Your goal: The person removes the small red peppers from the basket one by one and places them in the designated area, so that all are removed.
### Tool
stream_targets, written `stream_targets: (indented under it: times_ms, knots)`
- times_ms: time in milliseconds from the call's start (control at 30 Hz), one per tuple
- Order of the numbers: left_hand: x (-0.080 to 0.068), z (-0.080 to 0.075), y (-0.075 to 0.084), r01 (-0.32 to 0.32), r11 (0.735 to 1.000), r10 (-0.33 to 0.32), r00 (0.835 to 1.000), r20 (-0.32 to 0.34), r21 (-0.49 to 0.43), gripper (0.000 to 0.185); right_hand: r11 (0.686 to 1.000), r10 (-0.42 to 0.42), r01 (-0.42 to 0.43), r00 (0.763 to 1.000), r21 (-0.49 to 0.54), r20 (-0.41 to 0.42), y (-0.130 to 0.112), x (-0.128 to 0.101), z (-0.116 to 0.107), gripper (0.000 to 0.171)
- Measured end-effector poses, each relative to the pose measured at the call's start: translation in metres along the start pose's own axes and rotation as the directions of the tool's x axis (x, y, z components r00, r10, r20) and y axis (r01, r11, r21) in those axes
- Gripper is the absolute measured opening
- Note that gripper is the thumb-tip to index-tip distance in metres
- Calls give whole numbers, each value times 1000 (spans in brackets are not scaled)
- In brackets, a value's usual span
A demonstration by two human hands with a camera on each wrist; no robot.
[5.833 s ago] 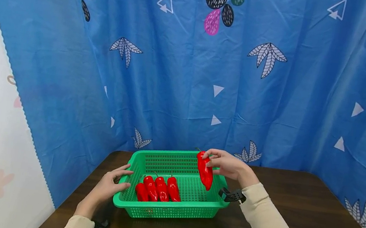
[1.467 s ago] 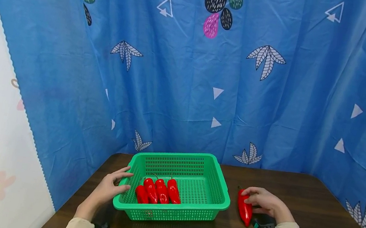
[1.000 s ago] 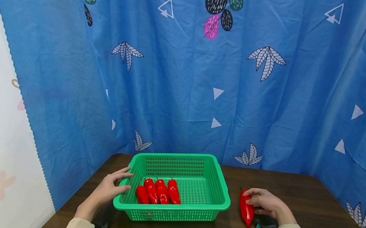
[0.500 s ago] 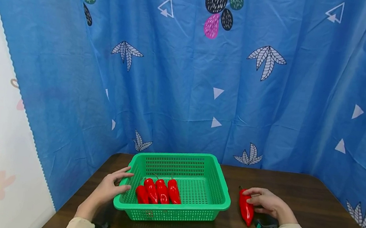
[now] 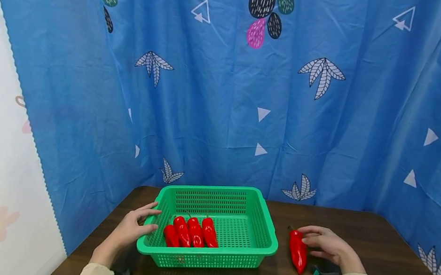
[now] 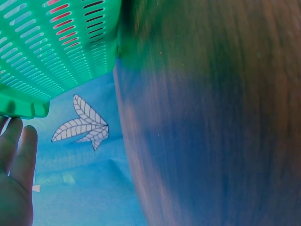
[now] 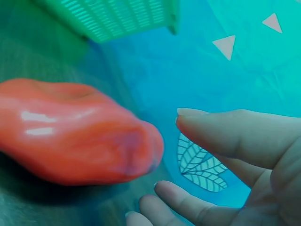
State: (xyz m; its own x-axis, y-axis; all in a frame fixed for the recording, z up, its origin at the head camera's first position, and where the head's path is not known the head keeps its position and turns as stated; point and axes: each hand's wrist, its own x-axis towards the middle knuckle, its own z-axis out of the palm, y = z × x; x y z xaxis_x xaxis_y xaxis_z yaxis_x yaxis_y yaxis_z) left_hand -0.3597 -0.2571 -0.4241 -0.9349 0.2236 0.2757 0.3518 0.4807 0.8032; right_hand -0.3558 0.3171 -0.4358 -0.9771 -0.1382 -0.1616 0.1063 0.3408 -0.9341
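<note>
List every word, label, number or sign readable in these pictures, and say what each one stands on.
None: no readable text shows in any view.
The blue curtain bears only printed leaves and triangles, no letters.
The green basket, the red peppers inside it and the red pepper on the table carry no labels.

Green basket (image 5: 269, 240), red peppers (image 5: 297, 257), blue leaf-patterned curtain (image 5: 228, 86)

Both hands (image 5: 127, 230) open, fingers relaxed
</note>
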Motion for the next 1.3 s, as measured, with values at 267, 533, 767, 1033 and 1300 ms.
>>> stream_targets:
  times_ms: [267, 533, 767, 1033, 1300]
  knots:
    - [0, 0, -1, -12, 1000, 12, 1000, 0, 17, 43, 998, -55, 55, 998, -31, -10, -14, -2, -2, 51]
    - [0, 0, 1, -8, 1000, 7, 1000, 3, 11, 44, 994, -95, 95, 995, -59, 10, -47, 2, 2, 48]
    - [-1, 1, 1, -3, 1000, 3, 1000, 0, 14, 44, 987, -147, 153, 984, -58, 97, -91, 8, 7, 54]
    - [-1, 1, 1, -20, 1000, 20, 1000, -5, 24, 44, 977, -211, 215, 961, -1, 178, -133, 20, 23, 59]
    - [-2, 0, 0, -30, 998, 30, 1000, -1, 48, 43, 984, -179, 173, 942, 48, 284, -157, 38, 49, 52]
